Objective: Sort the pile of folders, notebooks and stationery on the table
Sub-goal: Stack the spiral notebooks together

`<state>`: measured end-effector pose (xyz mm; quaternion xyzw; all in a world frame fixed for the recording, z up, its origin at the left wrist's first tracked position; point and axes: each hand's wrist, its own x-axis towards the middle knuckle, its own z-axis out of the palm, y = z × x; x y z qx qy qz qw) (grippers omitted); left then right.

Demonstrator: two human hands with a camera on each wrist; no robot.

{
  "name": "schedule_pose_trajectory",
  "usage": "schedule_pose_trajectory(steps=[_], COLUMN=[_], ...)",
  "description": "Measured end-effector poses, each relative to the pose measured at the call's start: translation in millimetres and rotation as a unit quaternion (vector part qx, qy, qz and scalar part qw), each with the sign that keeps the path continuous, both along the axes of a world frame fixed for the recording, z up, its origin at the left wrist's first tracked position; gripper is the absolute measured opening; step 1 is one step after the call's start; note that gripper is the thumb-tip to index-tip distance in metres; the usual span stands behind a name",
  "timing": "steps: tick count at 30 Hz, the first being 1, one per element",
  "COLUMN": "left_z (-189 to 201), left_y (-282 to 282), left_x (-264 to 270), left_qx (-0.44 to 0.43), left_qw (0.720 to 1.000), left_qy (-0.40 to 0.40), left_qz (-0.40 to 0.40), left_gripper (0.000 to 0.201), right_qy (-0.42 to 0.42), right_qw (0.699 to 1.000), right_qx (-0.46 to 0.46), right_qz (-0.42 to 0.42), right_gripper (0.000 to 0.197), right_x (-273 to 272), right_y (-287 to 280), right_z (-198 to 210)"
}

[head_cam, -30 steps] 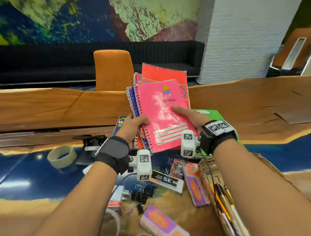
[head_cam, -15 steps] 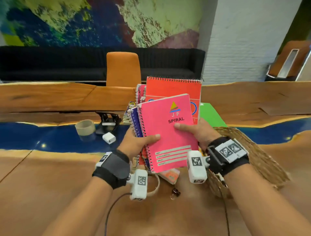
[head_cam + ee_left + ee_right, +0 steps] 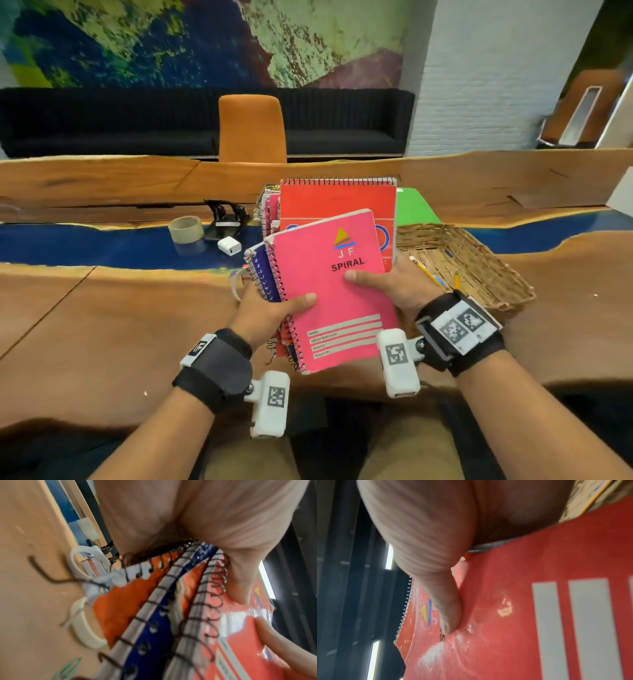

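Wooden live-edge table (image 3: 102,325) with a glossy blue resin band, spread below everything. Woven wicker basket (image 3: 479,260), shallow and rectangular, at right, with yellow pencils (image 3: 426,272) inside. Held above the table edge: a fanned stack of wire-bound spiral notebooks (image 3: 337,205), the glossy pink "JF SPIRAL" notebook (image 3: 329,294) on top. Left hand (image 3: 270,315) clamped on the coil side, thumb on the cover; right hand (image 3: 394,287) gripping the opposite edge, thumb pressed flat. Beyond, a beige tape roll (image 3: 185,229) and a small white block (image 3: 228,245).
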<state>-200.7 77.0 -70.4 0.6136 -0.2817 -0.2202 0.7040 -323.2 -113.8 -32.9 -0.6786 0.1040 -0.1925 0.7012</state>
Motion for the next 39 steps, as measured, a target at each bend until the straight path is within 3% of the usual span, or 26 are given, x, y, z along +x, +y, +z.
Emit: schedule_pose_trajectory(steps=[9, 12, 15, 18, 21, 25, 28, 32, 36, 39], left_z=[-39.5, -55.4, -61.1, -57.8, -53.6, -55.5, -55.9, -47.8, -33.9, -42.2], left_y=[24.1, 19.0, 6.7, -8.4, -25.6, -48.9, -65.2, -73.6, -63.1, -46.0], left_x=[-23.9, -15.6, 0.3, 19.2, 40.6, 75.3, 100.6, 120.0, 106.6, 83.7], left_qx=[0.030, 0.052, 0.061, 0.067, 0.083, 0.101, 0.113, 0.100, 0.050, 0.011], left_qw=[0.995, 0.992, 0.993, 0.994, 0.995, 0.994, 0.992, 0.995, 0.999, 0.998], left_qy=[0.081, 0.091, 0.086, 0.067, 0.044, 0.043, 0.047, 0.028, -0.023, -0.054], left_qz=[-0.057, -0.064, -0.058, -0.049, -0.038, -0.026, -0.018, -0.014, 0.002, -0.016], left_gripper=[0.051, 0.067, 0.080, 0.068, 0.062, 0.061, 0.058, 0.075, 0.052, 0.056], right_qy=[0.090, 0.117, 0.133, 0.153, 0.147, 0.132, 0.121, 0.095, 0.060, 0.054], right_qw=[0.994, 0.991, 0.990, 0.987, 0.989, 0.989, 0.989, 0.991, 0.989, 0.987], right_qx=[-0.007, -0.020, -0.023, -0.024, -0.016, 0.008, -0.018, -0.035, -0.114, -0.134], right_qz=[0.059, 0.064, 0.043, 0.034, 0.000, -0.060, -0.086, -0.090, -0.076, -0.069], right_gripper=[0.055, 0.064, 0.059, 0.046, 0.049, 0.085, 0.080, 0.083, 0.082, 0.070], right_x=[-27.8, -21.1, -8.6, 7.8, 33.3, 68.6, 91.1, 105.9, 89.2, 61.9], right_y=[18.7, 13.2, 2.6, -9.2, -24.8, -40.9, -50.7, -58.0, -54.7, -39.3], right_z=[-37.8, -51.3, -54.7, -48.6, -50.0, -57.2, -56.2, -46.9, -32.1, -38.1])
